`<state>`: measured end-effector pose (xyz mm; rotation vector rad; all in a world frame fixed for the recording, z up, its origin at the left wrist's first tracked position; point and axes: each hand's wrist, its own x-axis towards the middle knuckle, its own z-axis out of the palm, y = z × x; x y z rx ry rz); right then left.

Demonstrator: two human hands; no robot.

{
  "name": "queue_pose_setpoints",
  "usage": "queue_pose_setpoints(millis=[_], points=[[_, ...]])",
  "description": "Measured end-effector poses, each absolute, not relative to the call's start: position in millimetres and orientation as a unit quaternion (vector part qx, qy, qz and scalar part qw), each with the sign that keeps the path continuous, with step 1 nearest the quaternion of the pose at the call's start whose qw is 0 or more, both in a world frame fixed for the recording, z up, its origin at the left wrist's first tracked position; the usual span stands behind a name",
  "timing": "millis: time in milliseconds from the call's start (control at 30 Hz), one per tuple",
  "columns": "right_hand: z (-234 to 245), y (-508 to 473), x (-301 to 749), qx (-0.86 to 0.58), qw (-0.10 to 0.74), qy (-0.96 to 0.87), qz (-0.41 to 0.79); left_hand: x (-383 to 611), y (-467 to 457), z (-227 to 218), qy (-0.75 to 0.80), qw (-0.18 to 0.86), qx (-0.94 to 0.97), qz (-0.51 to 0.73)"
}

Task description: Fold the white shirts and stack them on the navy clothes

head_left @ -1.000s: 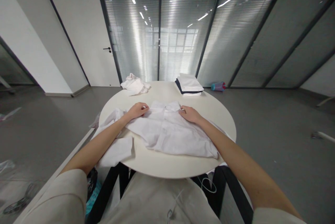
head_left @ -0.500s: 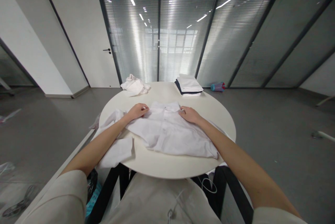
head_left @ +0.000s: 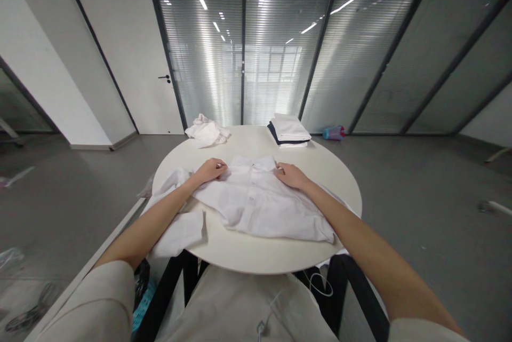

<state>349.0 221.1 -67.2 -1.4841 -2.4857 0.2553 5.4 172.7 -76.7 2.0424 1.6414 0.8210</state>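
Note:
A white button-up shirt [head_left: 256,206] lies front side up on the round white table [head_left: 228,254], its collar toward the far side. My left hand [head_left: 210,170] pinches the cloth at the shoulder on the left of the collar. At the opposite shoulder, my right hand [head_left: 291,175] grips the fabric with curled fingers. One sleeve spreads left beneath my left forearm, and its cuff end hangs over the table's edge. Part of the other sleeve is hidden behind my right forearm.
A crumpled white garment [head_left: 207,131] lies at the table's far left. A folded stack of white and dark clothes [head_left: 288,129] sits at the far right. Beyond it, a blue and red object [head_left: 333,133] rests on the floor. A blue basket [head_left: 143,304] stands below, left.

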Motion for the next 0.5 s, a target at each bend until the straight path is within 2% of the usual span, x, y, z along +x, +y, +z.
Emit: queue_pose_setpoints(millis=[267, 500], points=[[-67.7, 222.2, 349.9, -0.503, 0.128, -0.849, 0.101, 7.3, 168.8, -72.5, 0.589, 0.205, 0.726, 0.290], [-67.8, 223.5, 349.7, -0.512, 0.182, -0.823, 0.165, 7.1, 165.9, -68.8, 0.604, 0.209, 0.706, 0.305]])
